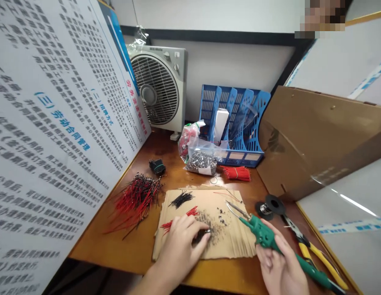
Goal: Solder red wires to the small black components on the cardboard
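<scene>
Left hand (pixel 181 239): 1, fingers pinched narrow on small dark part (pixel 203 234), resting on cardboard sheet (pixel 227 241) at desk (pixel 138 246) front. Right hand (pixel 278 266): 1, fingers wrapped around green soldering iron (pixel 264 235), tip over cardboard. Loose wire piles: 1 large red-black (pixel 135 200) left of cardboard, 1 red bundle (pixel 238 173) behind. Solder spool (pixel 267 207): 1. Yellow-handled pliers (pixel 313 252): 1. Fan (pixel 161 88): 1. Blue file rack (pixel 235 123): 1.

Matt, rough corrugated cardboard mat (pixel 205 241) on a glossy varnished wooden desk (pixel 123 246); green plastic soldering iron (pixel 267 235) with a shiny metal tip; blue plastic file rack (pixel 239 123) far behind.
</scene>
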`<action>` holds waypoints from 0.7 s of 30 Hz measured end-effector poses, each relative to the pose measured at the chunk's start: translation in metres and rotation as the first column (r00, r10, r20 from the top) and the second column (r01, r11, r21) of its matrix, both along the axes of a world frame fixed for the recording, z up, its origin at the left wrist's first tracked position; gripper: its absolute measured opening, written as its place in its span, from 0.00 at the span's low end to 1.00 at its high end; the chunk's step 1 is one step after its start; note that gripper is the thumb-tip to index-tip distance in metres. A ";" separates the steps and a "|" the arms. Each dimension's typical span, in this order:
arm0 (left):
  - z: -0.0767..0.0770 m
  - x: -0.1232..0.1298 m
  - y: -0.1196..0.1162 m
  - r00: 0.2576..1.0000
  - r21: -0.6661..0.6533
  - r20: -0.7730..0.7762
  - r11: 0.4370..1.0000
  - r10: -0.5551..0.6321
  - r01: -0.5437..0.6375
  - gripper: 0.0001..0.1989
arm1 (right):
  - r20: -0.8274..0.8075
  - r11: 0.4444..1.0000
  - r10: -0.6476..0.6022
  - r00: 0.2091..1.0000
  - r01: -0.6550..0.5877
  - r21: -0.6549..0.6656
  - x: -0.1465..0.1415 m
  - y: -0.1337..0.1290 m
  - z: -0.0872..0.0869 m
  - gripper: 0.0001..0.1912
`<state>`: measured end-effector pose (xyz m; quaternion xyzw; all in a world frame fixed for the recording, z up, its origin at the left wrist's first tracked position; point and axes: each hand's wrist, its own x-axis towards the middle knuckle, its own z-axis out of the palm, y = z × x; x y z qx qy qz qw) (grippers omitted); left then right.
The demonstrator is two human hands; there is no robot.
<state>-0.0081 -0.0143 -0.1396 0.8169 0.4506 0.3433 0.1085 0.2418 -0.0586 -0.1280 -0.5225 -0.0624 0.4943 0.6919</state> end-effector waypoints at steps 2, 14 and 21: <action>0.000 0.000 0.001 1.000 -0.020 0.013 1.000 -0.003 0.003 0.05 | -0.013 1.000 -0.011 1.000 0.010 -0.003 -0.001 -0.001 0.002 0.43; 0.007 -0.001 0.001 0.999 0.005 -0.035 1.000 -0.008 0.008 0.04 | -0.072 0.999 -0.050 0.996 0.052 0.016 -0.001 0.002 0.008 0.36; 0.028 0.013 0.018 0.998 -0.026 -0.060 1.000 -0.015 0.014 0.03 | -0.141 0.998 -0.070 0.987 0.070 -0.004 -0.003 0.002 0.012 0.43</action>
